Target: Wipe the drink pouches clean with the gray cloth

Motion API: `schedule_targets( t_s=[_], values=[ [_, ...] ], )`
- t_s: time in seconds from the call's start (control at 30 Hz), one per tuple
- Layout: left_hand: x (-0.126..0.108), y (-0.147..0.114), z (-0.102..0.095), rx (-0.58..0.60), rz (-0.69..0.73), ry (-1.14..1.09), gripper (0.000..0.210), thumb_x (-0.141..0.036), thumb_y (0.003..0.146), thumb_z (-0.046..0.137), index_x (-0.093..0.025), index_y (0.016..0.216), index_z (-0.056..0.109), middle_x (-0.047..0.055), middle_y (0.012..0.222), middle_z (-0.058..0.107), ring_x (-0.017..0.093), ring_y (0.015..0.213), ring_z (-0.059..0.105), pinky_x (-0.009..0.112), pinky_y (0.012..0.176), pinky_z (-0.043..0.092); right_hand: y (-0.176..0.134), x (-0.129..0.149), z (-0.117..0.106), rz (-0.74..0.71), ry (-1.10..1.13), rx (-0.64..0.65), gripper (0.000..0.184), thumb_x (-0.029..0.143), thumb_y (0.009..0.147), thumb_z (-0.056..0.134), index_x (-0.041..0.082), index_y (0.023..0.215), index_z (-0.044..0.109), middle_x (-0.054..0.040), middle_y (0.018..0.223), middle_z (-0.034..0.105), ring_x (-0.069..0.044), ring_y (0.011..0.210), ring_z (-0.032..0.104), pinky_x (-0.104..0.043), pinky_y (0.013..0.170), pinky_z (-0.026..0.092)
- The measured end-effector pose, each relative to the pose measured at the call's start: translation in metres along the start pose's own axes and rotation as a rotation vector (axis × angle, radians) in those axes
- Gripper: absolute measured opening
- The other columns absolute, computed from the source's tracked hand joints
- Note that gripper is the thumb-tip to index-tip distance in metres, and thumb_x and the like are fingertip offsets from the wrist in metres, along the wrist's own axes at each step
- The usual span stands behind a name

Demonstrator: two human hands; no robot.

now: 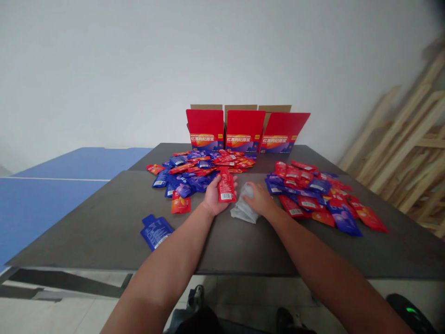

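Observation:
My left hand point(212, 195) is turned palm up over the middle of the dark table and holds a red pouch point(227, 186), its printed back and barcode facing me. Just to the right, my right hand point(259, 198) grips a crumpled grey cloth point(244, 209) that rests on the tabletop. Behind my left hand spreads a pile of red and blue pouches point(198, 169). Beyond my right hand lies another mixed pile of pouches point(309, 190). One blue pouch point(156, 233) lies near my left forearm, apart from the pile and partly hidden by the arm.
Three red and blue cartons point(242, 132) with raised flaps stand at the back of the dark table point(104, 227). A blue table with a white line point(69, 195) adjoins on the left. Wooden slats point(399, 134) lean at the far right.

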State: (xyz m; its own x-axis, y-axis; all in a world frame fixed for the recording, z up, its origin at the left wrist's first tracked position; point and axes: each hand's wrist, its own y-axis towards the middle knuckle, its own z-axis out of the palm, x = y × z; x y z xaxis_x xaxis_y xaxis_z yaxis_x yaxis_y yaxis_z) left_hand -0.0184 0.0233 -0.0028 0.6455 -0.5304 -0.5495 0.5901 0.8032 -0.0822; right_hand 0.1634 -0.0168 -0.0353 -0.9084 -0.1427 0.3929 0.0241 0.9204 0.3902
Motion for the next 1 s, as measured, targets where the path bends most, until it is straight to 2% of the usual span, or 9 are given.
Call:
schedule_targets(
  t_s=[0.17, 0.3, 0.4, 0.5, 0.6, 0.73, 0.83, 0.9, 1.0],
  values=[
    [-0.005, -0.003, -0.001, 0.072, -0.016, -0.027, 0.038, -0.048, 0.089, 0.045, -0.018, 0.106, 0.062, 0.011, 0.118, 0.064, 0.017, 0.071, 0.064, 0.028, 0.056, 0.047, -0.005, 0.006, -0.019, -0.380, 0.221, -0.184, 0.028, 0.015, 0.082, 0.053, 0.018, 0.110, 0.055, -0.0111, 0.104, 0.057, -0.023, 0.104, 0.055, -0.038, 0.093, 0.046],
    [-0.004, -0.004, -0.001, 0.046, -0.042, -0.032, 0.041, -0.047, 0.090, 0.044, -0.016, 0.111, 0.062, 0.010, 0.111, 0.067, 0.017, 0.074, 0.065, 0.029, 0.061, 0.049, -0.016, 0.024, -0.024, -0.671, 0.222, -0.097, 0.024, 0.020, 0.084, 0.057, 0.020, 0.108, 0.060, -0.0091, 0.102, 0.058, -0.021, 0.097, 0.056, -0.037, 0.086, 0.048],
    [-0.003, -0.004, 0.000, 0.067, -0.093, -0.027, 0.043, -0.043, 0.091, 0.044, -0.012, 0.117, 0.060, 0.011, 0.108, 0.068, 0.020, 0.087, 0.067, 0.033, 0.078, 0.050, -0.019, 0.038, -0.021, -0.768, 0.156, -0.010, 0.025, 0.020, 0.084, 0.058, 0.022, 0.110, 0.062, -0.0084, 0.108, 0.062, -0.022, 0.100, 0.055, -0.037, 0.086, 0.048],
    [-0.001, -0.005, 0.002, 0.100, -0.112, -0.017, 0.043, -0.039, 0.091, 0.044, -0.012, 0.122, 0.058, 0.011, 0.109, 0.068, 0.022, 0.098, 0.065, 0.035, 0.090, 0.047, -0.018, 0.043, -0.017, -0.725, 0.124, 0.018, 0.032, 0.018, 0.084, 0.058, 0.021, 0.115, 0.061, -0.0082, 0.107, 0.065, -0.022, 0.101, 0.055, -0.037, 0.087, 0.047],
    [0.002, -0.008, 0.004, 0.166, -0.213, 0.017, 0.047, -0.041, 0.089, 0.047, -0.011, 0.125, 0.057, 0.012, 0.104, 0.068, 0.022, 0.093, 0.066, 0.036, 0.090, 0.046, -0.015, 0.038, -0.016, -0.665, 0.132, -0.054, 0.027, 0.015, 0.085, 0.054, 0.022, 0.110, 0.064, -0.0078, 0.105, 0.066, -0.022, 0.102, 0.056, -0.039, 0.092, 0.046],
    [0.007, -0.012, 0.006, 0.210, -0.253, 0.088, 0.039, -0.027, 0.082, 0.053, -0.009, 0.116, 0.061, 0.011, 0.091, 0.069, 0.021, 0.080, 0.067, 0.036, 0.084, 0.049, -0.010, 0.027, -0.017, -0.557, 0.112, -0.131, 0.029, 0.011, 0.083, 0.053, 0.022, 0.106, 0.067, -0.0082, 0.107, 0.066, -0.024, 0.103, 0.054, -0.041, 0.094, 0.045],
    [0.010, -0.015, 0.008, 0.215, -0.208, 0.213, 0.042, -0.005, 0.064, 0.050, -0.010, 0.103, 0.063, 0.009, 0.083, 0.069, 0.023, 0.078, 0.067, 0.037, 0.077, 0.051, -0.007, 0.022, -0.020, -0.422, 0.085, -0.142, 0.036, 0.011, 0.081, 0.055, 0.021, 0.114, 0.063, -0.0087, 0.108, 0.066, -0.025, 0.103, 0.055, -0.041, 0.092, 0.046],
    [0.011, -0.016, 0.009, 0.224, -0.192, 0.264, 0.050, -0.001, 0.053, 0.047, -0.012, 0.099, 0.063, 0.007, 0.078, 0.068, 0.022, 0.071, 0.067, 0.036, 0.069, 0.052, -0.005, 0.019, -0.021, -0.334, 0.065, -0.153, 0.038, 0.013, 0.080, 0.055, 0.021, 0.117, 0.060, -0.0086, 0.108, 0.065, -0.025, 0.103, 0.055, -0.039, 0.091, 0.047],
    [0.011, -0.016, 0.009, 0.215, -0.202, 0.269, 0.052, -0.001, 0.049, 0.045, -0.013, 0.097, 0.063, 0.006, 0.073, 0.066, 0.019, 0.061, 0.063, 0.031, 0.058, 0.050, -0.003, 0.016, -0.022, -0.270, 0.053, -0.182, 0.038, 0.014, 0.080, 0.056, 0.021, 0.117, 0.060, -0.0086, 0.108, 0.065, -0.025, 0.105, 0.055, -0.039, 0.092, 0.047]
  ],
)
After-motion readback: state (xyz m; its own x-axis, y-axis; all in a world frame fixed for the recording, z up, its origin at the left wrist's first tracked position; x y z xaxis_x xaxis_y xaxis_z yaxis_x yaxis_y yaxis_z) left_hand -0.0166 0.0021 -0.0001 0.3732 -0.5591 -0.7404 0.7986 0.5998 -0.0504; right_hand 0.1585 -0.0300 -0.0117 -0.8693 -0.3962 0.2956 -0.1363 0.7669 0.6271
